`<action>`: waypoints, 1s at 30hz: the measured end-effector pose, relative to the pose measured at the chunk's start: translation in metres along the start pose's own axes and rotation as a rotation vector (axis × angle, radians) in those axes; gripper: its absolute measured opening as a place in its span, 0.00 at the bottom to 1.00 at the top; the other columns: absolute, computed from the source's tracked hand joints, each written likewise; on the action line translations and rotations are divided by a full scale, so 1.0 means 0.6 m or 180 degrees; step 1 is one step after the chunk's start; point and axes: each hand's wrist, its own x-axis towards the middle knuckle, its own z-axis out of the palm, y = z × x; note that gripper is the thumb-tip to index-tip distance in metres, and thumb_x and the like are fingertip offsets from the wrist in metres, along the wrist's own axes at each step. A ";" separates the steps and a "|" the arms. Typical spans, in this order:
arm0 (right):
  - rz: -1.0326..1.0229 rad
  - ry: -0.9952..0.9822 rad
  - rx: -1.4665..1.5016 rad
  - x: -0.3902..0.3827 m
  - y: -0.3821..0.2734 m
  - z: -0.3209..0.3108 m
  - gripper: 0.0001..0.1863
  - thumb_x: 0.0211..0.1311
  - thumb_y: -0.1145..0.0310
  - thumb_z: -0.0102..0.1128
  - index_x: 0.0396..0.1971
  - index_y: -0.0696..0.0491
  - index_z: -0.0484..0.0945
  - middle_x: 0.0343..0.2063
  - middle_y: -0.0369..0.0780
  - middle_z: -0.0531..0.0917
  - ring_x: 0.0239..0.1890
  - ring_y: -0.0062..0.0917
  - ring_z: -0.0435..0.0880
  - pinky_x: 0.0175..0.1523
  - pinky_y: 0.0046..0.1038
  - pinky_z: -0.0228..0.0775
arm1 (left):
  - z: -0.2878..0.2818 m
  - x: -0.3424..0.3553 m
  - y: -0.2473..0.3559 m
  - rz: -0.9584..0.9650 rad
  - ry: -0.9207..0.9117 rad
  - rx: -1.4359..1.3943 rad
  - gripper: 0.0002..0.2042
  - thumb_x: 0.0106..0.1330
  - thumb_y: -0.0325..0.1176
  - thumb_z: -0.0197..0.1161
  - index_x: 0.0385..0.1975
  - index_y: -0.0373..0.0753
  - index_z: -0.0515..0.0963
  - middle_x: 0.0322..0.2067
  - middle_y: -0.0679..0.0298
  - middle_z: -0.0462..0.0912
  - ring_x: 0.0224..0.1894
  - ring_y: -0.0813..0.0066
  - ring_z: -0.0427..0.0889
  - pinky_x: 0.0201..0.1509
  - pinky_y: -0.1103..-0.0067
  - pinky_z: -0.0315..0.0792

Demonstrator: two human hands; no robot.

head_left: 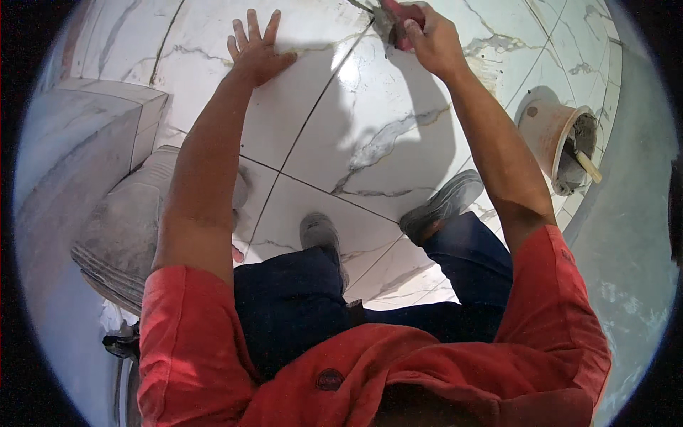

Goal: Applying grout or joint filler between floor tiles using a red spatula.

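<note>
My left hand [258,51] rests on the white, grey-veined floor tile [313,78] at the far left, its fingers spread. At the top edge, my right hand [432,44] is closed round a red hand tool [407,16]. Grey paste or a grey working part shows on the tool's left side, and the picture's edge cuts off some of it. The tool is by a dark joint [336,71] between the tiles, where the line runs toward the top. Grey smears mark the tile near my right hand.
A dusty bucket [544,135] at the right holds grey paste and a tool with a pale handle [589,167]. A dusty grey sack [124,220] is beside my left arm, below a tiled step [146,110]. My grey shoes [445,203] stand on the tiles.
</note>
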 end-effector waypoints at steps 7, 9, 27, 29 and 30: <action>-0.0235 0.0801 -0.0656 -0.010 0.049 0.041 0.17 0.62 0.69 0.53 0.48 0.62 0.75 0.39 0.51 0.84 0.44 0.44 0.83 0.51 0.34 0.72 | 0.006 0.004 0.011 0.0005 -0.0087 -0.0103 0.47 0.58 0.66 0.58 0.73 0.63 0.37 0.73 0.48 0.28 0.73 0.36 0.28 0.71 0.46 0.34; 0.0257 0.1161 -0.0538 -0.007 0.042 0.048 0.18 0.60 0.70 0.54 0.48 0.62 0.75 0.39 0.51 0.84 0.44 0.43 0.83 0.51 0.34 0.72 | 0.007 0.004 0.007 0.0015 -0.0040 -0.0168 0.47 0.58 0.66 0.58 0.73 0.63 0.37 0.73 0.48 0.28 0.73 0.36 0.27 0.71 0.46 0.34; 0.0756 0.0464 -0.0068 0.019 0.024 0.113 0.24 0.67 0.59 0.41 0.58 0.56 0.64 0.45 0.58 0.78 0.50 0.52 0.78 0.57 0.44 0.67 | -0.067 0.003 0.121 0.0906 0.0061 -0.1315 0.46 0.53 0.62 0.67 0.65 0.36 0.62 0.64 0.38 0.60 0.69 0.47 0.58 0.70 0.62 0.56; 0.0743 0.0509 0.0023 0.012 0.043 0.097 0.30 0.66 0.51 0.43 0.58 0.61 0.63 0.49 0.60 0.77 0.52 0.52 0.77 0.58 0.42 0.67 | -0.109 -0.019 0.221 0.1181 0.0040 -0.2013 0.40 0.52 0.60 0.69 0.58 0.36 0.70 0.54 0.40 0.73 0.59 0.43 0.70 0.62 0.62 0.67; 0.1073 0.0192 0.0663 0.016 0.017 0.089 0.35 0.65 0.47 0.44 0.59 0.64 0.62 0.51 0.60 0.76 0.54 0.52 0.76 0.59 0.41 0.67 | -0.114 -0.019 0.234 0.1201 0.0030 -0.1949 0.40 0.52 0.60 0.69 0.58 0.36 0.70 0.54 0.40 0.73 0.59 0.43 0.70 0.62 0.62 0.67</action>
